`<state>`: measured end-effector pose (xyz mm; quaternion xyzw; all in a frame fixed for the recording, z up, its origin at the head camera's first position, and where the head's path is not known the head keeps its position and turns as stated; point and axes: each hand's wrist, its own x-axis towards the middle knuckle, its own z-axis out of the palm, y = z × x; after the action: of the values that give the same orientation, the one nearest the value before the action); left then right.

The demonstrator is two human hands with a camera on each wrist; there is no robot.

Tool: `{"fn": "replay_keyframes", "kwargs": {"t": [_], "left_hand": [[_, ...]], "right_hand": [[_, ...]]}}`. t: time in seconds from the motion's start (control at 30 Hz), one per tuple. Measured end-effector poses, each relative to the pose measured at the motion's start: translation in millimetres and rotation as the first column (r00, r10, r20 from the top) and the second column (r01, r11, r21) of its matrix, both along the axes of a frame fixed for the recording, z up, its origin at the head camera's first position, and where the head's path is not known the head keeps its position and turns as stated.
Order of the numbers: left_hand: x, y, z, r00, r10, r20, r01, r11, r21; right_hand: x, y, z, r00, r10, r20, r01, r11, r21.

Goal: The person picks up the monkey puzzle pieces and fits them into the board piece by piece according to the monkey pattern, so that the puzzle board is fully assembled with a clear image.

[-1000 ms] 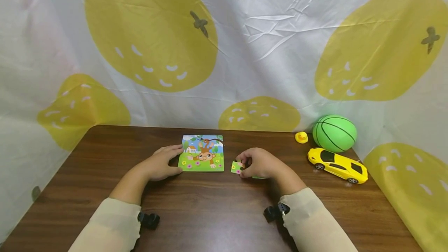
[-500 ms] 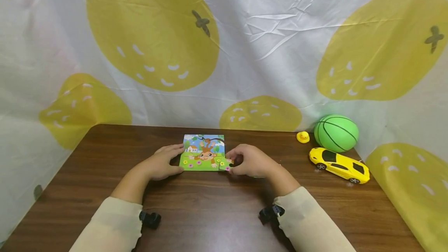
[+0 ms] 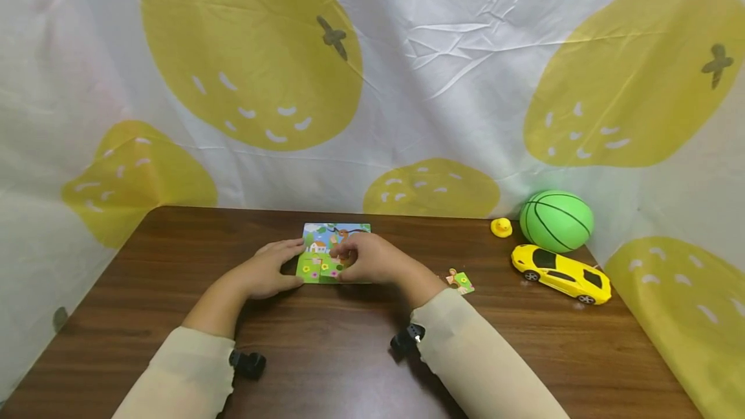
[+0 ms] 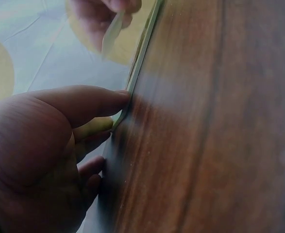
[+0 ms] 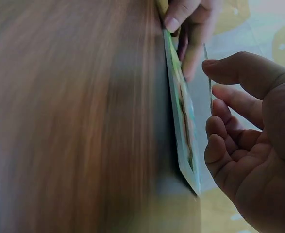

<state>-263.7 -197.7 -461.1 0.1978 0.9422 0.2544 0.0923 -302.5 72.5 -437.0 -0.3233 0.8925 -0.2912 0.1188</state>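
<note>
A square picture puzzle board with a monkey, a house and flowers lies on the table. My left hand rests at its left side, fingertips at the upper edge and thumb by the lower left corner. Between thumb and fingers, my right hand pinches a puzzle piece, green with flowers. In the right wrist view this piece shows edge-on, held apart above the board. My right hand hides the board's right part and the monkey's face. A loose puzzle piece lies beyond my right forearm.
A yellow toy car stands at the right of the brown wooden table. Behind it are a green ball and a small yellow rubber duck. A lemon-print cloth hangs along the back edge.
My right hand has carried the puzzle piece leftward from beside the board to over its lower middle. This uncovers the loose piece on the right. My left hand stays at the board's left edge.
</note>
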Motion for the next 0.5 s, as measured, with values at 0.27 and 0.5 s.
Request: {"fn": "replay_keyframes", "kwargs": {"t": [0.27,0.5], "left_hand": [[1.6,0.6,1.7,1.0,-0.003,-0.004,0.003,1.0,0.006],[2.3,1.0,2.0,1.0,0.003,0.0,-0.003,1.0,0.005]], "right_hand": [[-8.8,-23,-3.0,0.999,0.034,-0.03,-0.032,0.997,0.067],[-15.4,-37,-9.9,1.0,0.021,0.023,-0.022,0.997,0.067]]}}
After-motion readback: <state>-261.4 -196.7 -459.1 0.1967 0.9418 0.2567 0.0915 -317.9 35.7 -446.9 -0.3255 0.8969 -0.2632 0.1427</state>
